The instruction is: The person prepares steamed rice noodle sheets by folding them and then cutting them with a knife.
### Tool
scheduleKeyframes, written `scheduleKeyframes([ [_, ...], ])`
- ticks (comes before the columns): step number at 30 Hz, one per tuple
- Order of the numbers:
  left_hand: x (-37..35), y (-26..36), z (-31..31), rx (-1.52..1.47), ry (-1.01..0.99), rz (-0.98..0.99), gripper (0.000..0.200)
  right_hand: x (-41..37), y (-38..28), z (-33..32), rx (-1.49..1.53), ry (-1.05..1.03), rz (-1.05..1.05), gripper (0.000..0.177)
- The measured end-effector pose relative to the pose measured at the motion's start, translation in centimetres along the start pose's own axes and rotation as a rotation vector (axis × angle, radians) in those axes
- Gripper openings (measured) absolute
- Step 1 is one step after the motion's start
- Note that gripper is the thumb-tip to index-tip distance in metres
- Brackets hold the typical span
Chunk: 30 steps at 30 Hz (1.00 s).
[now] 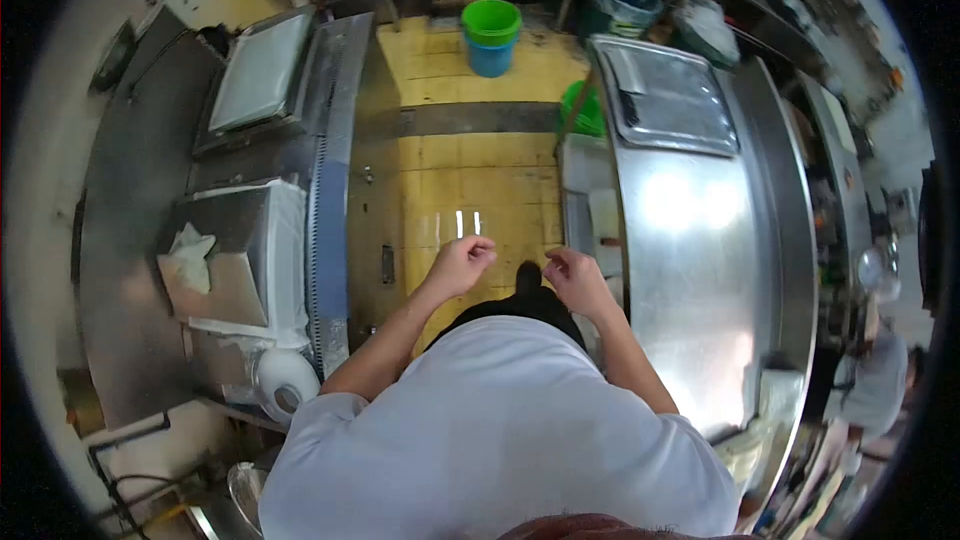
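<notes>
Both of my hands hang in front of my body above the yellow tiled floor (480, 180), apart from each other. My left hand (463, 265) has its fingers curled inward; whether anything small is inside them I cannot make out. My right hand (572, 278) is curled too, thumb and fingers close together, and its inner side is hidden. Neither hand touches a surface. Nearest to my right hand is the edge of the steel counter (690, 270); on the other side, the steel-fronted unit (372, 210) stands beside my left forearm.
A green bucket (491, 22) sits on a blue one (491, 58) ahead. A metal tray (672, 98) lies on the right counter. On the left are a lidded steel box (225, 260) with a cloth (190, 258) and a white tray (262, 70). Another person (872, 385) stands far right.
</notes>
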<state>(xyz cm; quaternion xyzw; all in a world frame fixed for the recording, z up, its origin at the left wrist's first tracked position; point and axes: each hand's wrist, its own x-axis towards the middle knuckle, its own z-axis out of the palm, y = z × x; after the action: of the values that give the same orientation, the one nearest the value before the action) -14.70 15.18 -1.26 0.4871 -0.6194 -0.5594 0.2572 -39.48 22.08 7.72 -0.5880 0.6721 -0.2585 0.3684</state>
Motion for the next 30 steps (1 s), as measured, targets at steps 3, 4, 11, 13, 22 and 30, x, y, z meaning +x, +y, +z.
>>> scheduleKeyframes([
  [3, 1.6, 1.2, -2.0, 0.092, 0.077, -0.034, 0.024, 5.1, -0.1, 0.0, 0.007, -0.089, -0.058, 0.031],
  [4, 2.8, 1.1, -2.5, 0.09, 0.114, -0.048, 0.024, 7.1, 0.1, -0.2, 0.007, -0.121, -0.082, 0.031],
  [11, 11.8, 2.6, -5.7, 0.039, 0.275, -0.146, 0.027, 22.4, 1.6, -3.9, -0.022, -0.19, -0.221, 0.03],
  [13, 14.2, 3.7, -6.8, 0.029, 0.309, -0.16, 0.027, 26.5, 0.3, -6.1, -0.055, -0.219, -0.215, 0.029],
  [22, 18.2, 3.7, -15.7, -0.035, 0.715, -0.291, 0.026, 43.2, -5.4, -5.6, -0.167, -0.368, -0.385, 0.033],
  [30, 20.5, 2.2, -31.3, -0.375, 0.983, -0.362, 0.027, 52.2, -11.3, 0.8, -0.217, -0.528, -0.439, 0.032],
])
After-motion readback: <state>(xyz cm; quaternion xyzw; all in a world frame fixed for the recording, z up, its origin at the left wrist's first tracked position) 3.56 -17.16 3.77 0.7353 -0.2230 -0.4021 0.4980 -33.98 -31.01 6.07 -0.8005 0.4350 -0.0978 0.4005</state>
